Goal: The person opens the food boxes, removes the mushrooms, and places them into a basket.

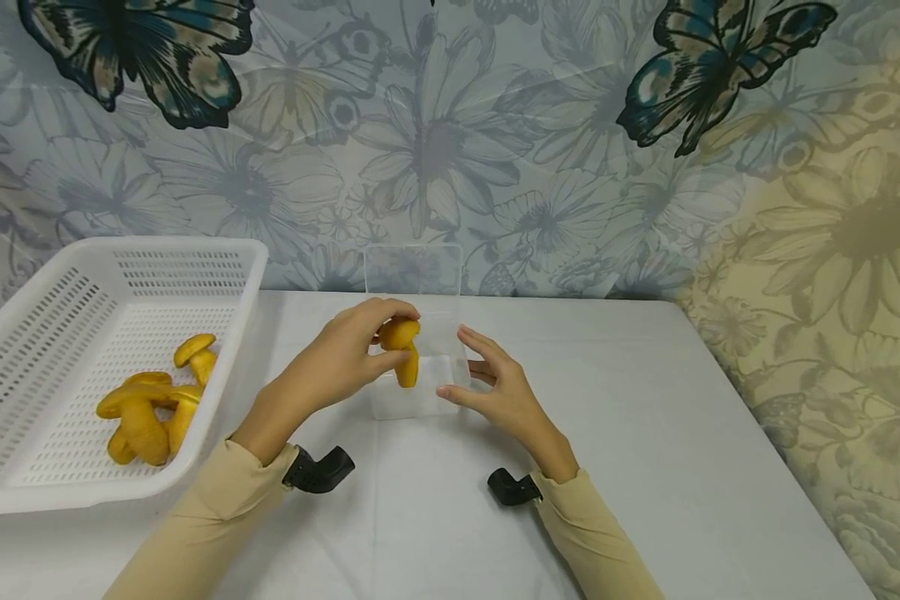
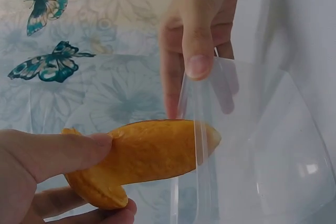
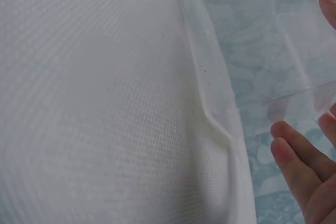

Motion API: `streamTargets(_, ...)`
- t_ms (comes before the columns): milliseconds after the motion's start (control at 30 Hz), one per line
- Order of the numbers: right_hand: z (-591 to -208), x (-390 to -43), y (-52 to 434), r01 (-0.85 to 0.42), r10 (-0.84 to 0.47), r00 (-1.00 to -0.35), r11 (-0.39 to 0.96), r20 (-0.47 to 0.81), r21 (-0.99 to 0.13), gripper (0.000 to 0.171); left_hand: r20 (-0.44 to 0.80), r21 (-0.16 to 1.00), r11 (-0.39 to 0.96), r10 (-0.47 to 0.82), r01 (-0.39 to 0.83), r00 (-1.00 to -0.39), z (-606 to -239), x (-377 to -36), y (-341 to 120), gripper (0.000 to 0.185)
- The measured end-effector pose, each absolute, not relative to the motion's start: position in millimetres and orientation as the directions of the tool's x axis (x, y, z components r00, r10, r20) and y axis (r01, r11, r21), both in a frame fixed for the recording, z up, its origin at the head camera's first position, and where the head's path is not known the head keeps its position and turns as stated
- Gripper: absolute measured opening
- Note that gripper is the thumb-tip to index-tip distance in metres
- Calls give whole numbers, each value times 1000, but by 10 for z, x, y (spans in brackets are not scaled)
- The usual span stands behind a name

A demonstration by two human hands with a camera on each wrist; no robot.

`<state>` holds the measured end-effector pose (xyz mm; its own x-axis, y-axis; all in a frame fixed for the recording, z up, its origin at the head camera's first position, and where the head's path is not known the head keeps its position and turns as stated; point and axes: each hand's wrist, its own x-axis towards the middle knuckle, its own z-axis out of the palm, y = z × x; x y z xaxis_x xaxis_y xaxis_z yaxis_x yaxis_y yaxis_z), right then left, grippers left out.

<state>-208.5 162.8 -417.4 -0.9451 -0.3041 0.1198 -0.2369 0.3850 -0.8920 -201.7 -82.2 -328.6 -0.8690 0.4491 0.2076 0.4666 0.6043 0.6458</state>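
In the head view my left hand (image 1: 337, 354) pinches a yellow mushroom (image 1: 407, 375) by its cap, stem pointing down. The mushroom (image 2: 157, 150) is held over a clear plastic box (image 1: 397, 406) with a raised lid (image 1: 412, 268); its stem tip shows through the box wall in the left wrist view. Beside the box's right side is my right hand (image 1: 498, 387), thumb and fingers spread apart. Its thumb (image 2: 198, 66) lies at the box rim in the left wrist view. Fingers (image 3: 299, 166) of that hand show near the clear plastic in the right wrist view.
A white perforated basket (image 1: 67, 492) stands on the left of the white table (image 1: 607, 375), with several yellow mushrooms (image 1: 142, 417) inside. Behind the table hangs a flower and butterfly backdrop (image 1: 435, 150). Black wrist attachments (image 1: 318, 471) jut from both sleeves.
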Motion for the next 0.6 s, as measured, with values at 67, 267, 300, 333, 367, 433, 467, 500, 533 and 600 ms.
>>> streamTargets(67, -4187, -2086, 1630, -238, -305, -945, 385, 121, -892, 85, 237, 644, 602, 430, 472, -871, -3290, -1962, -853, 42)
streamTargets(267, -4204, -2090, 1639, -239, -304, -945, 384, 122, -892, 84, 336, 621, 608, 363, 494, -869, -3327, -1841, -947, 40)
streamTargets(300, -4204, -2090, 1640, -239, -303, -945, 383, 123, -892, 84, 351, 616, 611, 353, 498, -867, -3330, -1824, -960, 40)
streamTargets(333, -4205, -2089, 1640, -237, -302, -945, 382, 122, -893, 84, 365, 611, 613, 344, 501, -865, -3331, -1804, -972, 40)
streamTargets(367, -4204, -2089, 1640, -235, -302, -946, 381, 120, -894, 84, 379, 605, 615, 336, 505, -862, -3333, -1785, -986, 41)
streamTargets(433, -4205, -2088, 1639, -234, -303, -946, 379, 119, -895, 84, 405, 594, 617, 325, 516, -855, -3335, -1749, -1022, 43)
streamTargets(467, -4204, -2087, 1637, -235, -303, -946, 379, 120, -895, 84, 415, 590, 618, 319, 519, -852, -3333, -1731, -1044, 44)
streamTargets(500, -4201, -2086, 1635, -236, -303, -945, 379, 121, -895, 85, 423, 589, 619, 313, 521, -850, -3332, -1712, -1067, 45)
streamTargets(533, -4200, -2086, 1633, -238, -303, -945, 381, 123, -894, 85, 431, 586, 621, 306, 521, -849, -3331, -1694, -1095, 46)
streamTargets(600, -4199, -2086, 1631, -245, -305, -944, 379, 129, -892, 84, 439, 584, 630, 287, 513, -852, -3324, -1660, -1159, 46)
